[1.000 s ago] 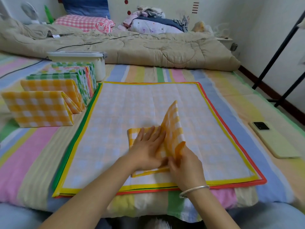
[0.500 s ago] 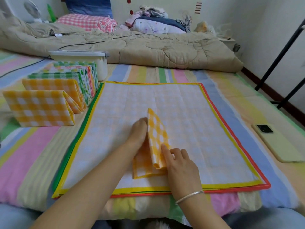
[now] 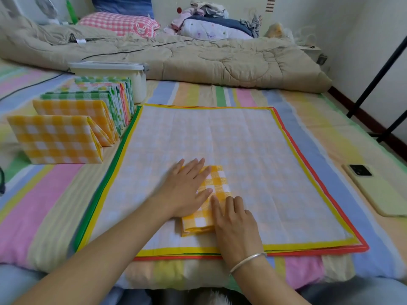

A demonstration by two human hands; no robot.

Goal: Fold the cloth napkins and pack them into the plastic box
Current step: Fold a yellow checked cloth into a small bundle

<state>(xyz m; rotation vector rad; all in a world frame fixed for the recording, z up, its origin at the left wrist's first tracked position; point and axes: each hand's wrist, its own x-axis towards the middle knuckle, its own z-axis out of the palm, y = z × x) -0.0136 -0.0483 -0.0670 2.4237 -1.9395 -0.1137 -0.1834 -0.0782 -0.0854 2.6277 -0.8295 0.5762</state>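
Head view. My left hand [image 3: 187, 190] lies flat, fingers spread, on the small folded yellow-and-white checked cloth napkin [image 3: 209, 201]; my right hand [image 3: 235, 227] presses its near right edge with extended fingers. Neither grip is clenched: both are released, palms down, holding the napkin only by pressure. The napkin rests near the front of the pale checked mat with yellow, green and red borders [image 3: 264, 155], spread on the striped pastel bedsheet [image 3: 44, 205].

To the left, apart from the mat, stands the row of folded napkins in yellow, green and floral prints [image 3: 72, 119]; behind it, touching or just beside the last one, I cannot tell which, sits the white lidded plastic box [image 3: 123, 73].

Risks, as I judge them: the layered fold may spring open when the pressure lifts, since nothing pins it; a hand sliding off may drag the top layer askew; the soft bed gives little backing for a sharp crease; carrying it left may topple the standing row. The box lid looks shut, so packing needs a free hand.
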